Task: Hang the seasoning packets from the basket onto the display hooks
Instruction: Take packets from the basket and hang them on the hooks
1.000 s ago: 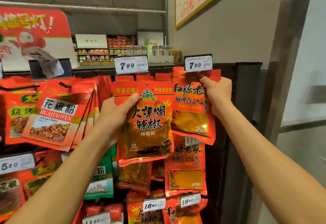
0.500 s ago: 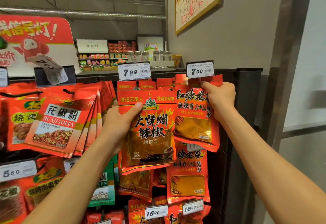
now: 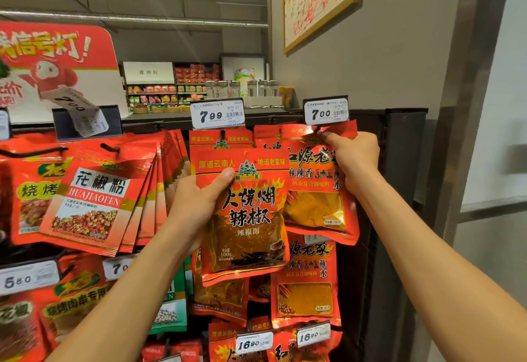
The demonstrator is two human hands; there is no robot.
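My left hand (image 3: 196, 207) grips a red chili-flake packet (image 3: 248, 219) by its left edge, thumb across the front, in front of the hook under the 7.99 tag (image 3: 218, 113). My right hand (image 3: 352, 156) pinches the top of a red packet with yellow powder (image 3: 313, 199), held up at the hook just under the 7.00 tag (image 3: 326, 110). Whether its hole sits on the hook is hidden by the tag and my fingers. The basket is out of view.
Packed red Huajiaofen packets (image 3: 94, 202) hang on hooks to the left. More packets hang in the rows below, with 16.90 tags (image 3: 253, 343). A dark metal rack post (image 3: 405, 162) bounds the display on the right, beside a grey wall.
The view has shifted so the rack sits lower in frame. My right hand has pushed the yellow-powder packet's top closer under the 7.00 tag. My left hand keeps its hold.
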